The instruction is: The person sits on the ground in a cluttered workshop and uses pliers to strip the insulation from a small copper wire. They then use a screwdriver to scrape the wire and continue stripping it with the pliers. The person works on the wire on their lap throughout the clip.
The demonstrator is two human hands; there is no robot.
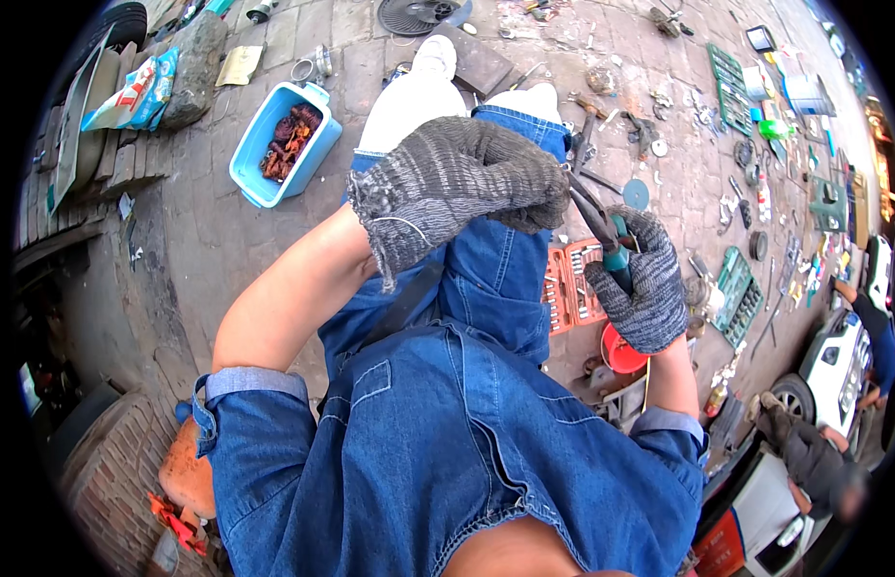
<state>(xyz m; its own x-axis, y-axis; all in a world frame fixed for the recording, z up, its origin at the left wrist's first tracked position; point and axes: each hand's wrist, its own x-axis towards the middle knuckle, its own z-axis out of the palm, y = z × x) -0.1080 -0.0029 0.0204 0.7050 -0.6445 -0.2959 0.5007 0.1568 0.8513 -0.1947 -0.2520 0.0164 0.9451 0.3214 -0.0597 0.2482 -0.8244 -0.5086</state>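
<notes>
My left hand [466, 183], in a grey knit glove, is closed above my lap, its fingertips beside the jaws of the pliers; whatever it grips is hidden. My gloved right hand [647, 288] holds the pliers [616, 258], which have teal and black handles, with their jaws angled up toward my left hand. Just below the pliers an orange socket case [557, 298] lies open on the paving, and a red bucket [620, 354] stands under my right wrist.
A light-blue tub [314, 149] with rusty pieces stands left. Scattered tools, green cases [731, 87] and a blue disc [636, 194] lie ahead and right. A stone block [192, 72] is at upper left. Two other people [818, 462] are by white cars [832, 380] at lower right.
</notes>
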